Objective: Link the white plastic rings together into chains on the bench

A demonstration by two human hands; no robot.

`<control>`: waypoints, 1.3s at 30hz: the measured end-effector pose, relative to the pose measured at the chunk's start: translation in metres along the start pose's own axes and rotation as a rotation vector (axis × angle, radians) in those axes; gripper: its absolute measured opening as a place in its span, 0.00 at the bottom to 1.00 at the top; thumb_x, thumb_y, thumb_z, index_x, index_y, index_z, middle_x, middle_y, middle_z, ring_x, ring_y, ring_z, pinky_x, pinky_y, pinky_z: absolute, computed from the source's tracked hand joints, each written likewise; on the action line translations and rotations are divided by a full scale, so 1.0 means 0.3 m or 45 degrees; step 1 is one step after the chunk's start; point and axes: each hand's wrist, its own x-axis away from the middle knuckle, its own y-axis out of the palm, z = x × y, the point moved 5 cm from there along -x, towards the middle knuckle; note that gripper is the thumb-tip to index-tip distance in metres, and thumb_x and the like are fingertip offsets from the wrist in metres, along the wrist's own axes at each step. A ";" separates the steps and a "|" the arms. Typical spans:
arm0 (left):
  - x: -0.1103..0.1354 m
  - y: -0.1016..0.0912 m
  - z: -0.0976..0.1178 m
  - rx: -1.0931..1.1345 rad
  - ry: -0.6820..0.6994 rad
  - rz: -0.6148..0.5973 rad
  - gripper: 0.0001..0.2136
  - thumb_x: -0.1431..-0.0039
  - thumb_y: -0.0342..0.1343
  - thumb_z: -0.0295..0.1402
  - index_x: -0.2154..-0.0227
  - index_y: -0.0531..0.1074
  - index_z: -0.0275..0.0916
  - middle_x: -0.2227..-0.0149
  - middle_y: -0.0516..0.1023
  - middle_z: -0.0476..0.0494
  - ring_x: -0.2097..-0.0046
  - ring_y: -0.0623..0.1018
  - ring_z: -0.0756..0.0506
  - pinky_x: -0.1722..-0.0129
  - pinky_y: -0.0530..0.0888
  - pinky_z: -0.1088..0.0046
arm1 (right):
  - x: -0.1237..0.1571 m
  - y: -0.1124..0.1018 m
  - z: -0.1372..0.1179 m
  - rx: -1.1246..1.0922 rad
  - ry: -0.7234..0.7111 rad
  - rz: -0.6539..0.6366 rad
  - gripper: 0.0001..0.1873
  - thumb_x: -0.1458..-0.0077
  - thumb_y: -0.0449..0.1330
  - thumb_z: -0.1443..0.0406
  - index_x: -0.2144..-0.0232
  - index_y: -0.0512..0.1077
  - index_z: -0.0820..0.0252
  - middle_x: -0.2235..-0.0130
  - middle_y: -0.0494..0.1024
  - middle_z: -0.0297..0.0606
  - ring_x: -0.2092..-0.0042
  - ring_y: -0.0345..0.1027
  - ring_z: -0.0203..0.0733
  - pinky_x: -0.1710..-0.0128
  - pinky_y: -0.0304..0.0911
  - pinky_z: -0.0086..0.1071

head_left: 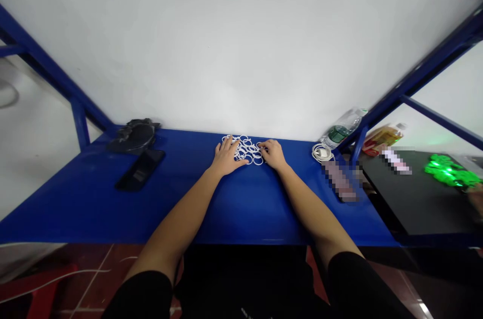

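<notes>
Black phone [140,170] at left; coiled white cable [320,156] beside clear bottle [341,129]

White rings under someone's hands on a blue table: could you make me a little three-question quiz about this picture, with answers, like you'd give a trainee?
1. True or false: only one of the person's hands is at the white rings.
2. Fill in the blank: on the blue table, the black phone lies to the person's ____ of the rings.
3. Which is nearest the coiled white cable? A) the black phone; B) the clear bottle; C) the white rings.

Key:
1. False: the left hand and the right hand are both there.
2. Left.
3. B.
</notes>
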 end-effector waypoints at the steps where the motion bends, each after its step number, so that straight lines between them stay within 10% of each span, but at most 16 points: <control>1: 0.002 0.000 0.004 -0.006 0.004 0.001 0.45 0.40 0.60 0.60 0.26 0.56 0.42 0.22 0.44 0.30 0.23 0.49 0.26 0.28 0.50 0.38 | -0.001 -0.010 -0.004 -0.062 0.005 0.046 0.14 0.37 0.58 0.63 0.57 0.82 0.57 0.57 0.83 0.46 0.53 0.72 0.52 0.45 0.66 0.47; 6: 0.012 -0.028 0.033 -0.037 -0.021 0.096 0.43 0.37 0.56 0.60 0.27 0.57 0.39 0.23 0.46 0.28 0.23 0.48 0.25 0.28 0.49 0.37 | -0.008 -0.091 -0.027 -0.572 0.230 0.340 0.19 0.38 0.61 0.51 0.56 0.81 0.57 0.57 0.84 0.44 0.55 0.77 0.50 0.48 0.71 0.47; 11: 0.059 -0.115 0.142 0.113 0.173 0.373 0.22 0.28 0.52 0.47 0.39 0.73 0.42 0.36 0.74 0.36 0.33 0.71 0.36 0.27 0.56 0.51 | 0.065 -0.135 -0.104 -1.021 0.319 0.249 0.21 0.45 0.69 0.49 0.56 0.80 0.57 0.63 0.84 0.40 0.65 0.77 0.44 0.62 0.75 0.39; 19: 0.116 -0.080 0.283 0.486 0.472 0.159 0.13 0.29 0.53 0.37 0.53 0.81 0.41 0.55 0.85 0.41 0.53 0.82 0.41 0.45 0.74 0.58 | 0.233 -0.154 -0.184 -1.075 0.244 0.072 0.14 0.39 0.67 0.53 0.55 0.79 0.53 0.62 0.84 0.38 0.61 0.80 0.45 0.58 0.77 0.40; 39: 0.108 0.032 0.307 1.392 -0.231 -0.020 0.08 0.48 0.51 0.31 0.79 0.72 0.39 0.83 0.70 0.52 0.78 0.71 0.50 0.73 0.69 0.74 | 0.247 -0.202 -0.289 -0.532 -0.224 0.115 0.16 0.32 0.55 0.63 0.48 0.80 0.48 0.59 0.83 0.39 0.58 0.76 0.44 0.54 0.73 0.41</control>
